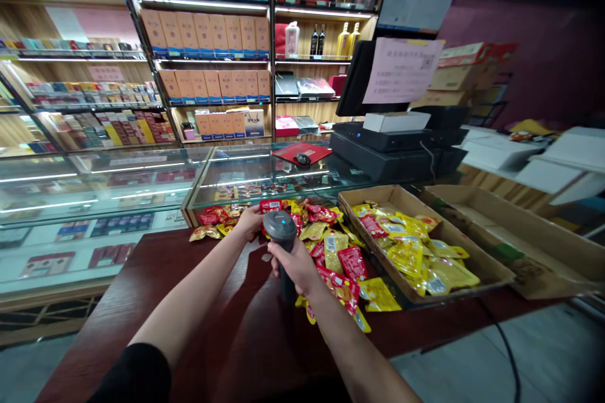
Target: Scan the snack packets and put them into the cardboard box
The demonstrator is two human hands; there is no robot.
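A dark grey barcode scanner (280, 227) stands upright in my right hand (296, 264), whose fingers are wrapped round its handle. Just beyond it, my left hand (249, 224) pinches a red snack packet (271, 205) with a white barcode label facing me. The scanner's head sits close in front of this packet and hides part of it. Around both hands lies a loose pile of red and yellow snack packets (335, 250) on the dark red wooden counter (198, 302).
An open cardboard box (491, 271) of yellow packets stands right of the pile, beside another open carton (558, 245). Behind are a glass display case (227, 170), a mouse (302, 158) on a red pad and a till with a monitor (352, 79). Stocked shelves (203, 63) line the wall.
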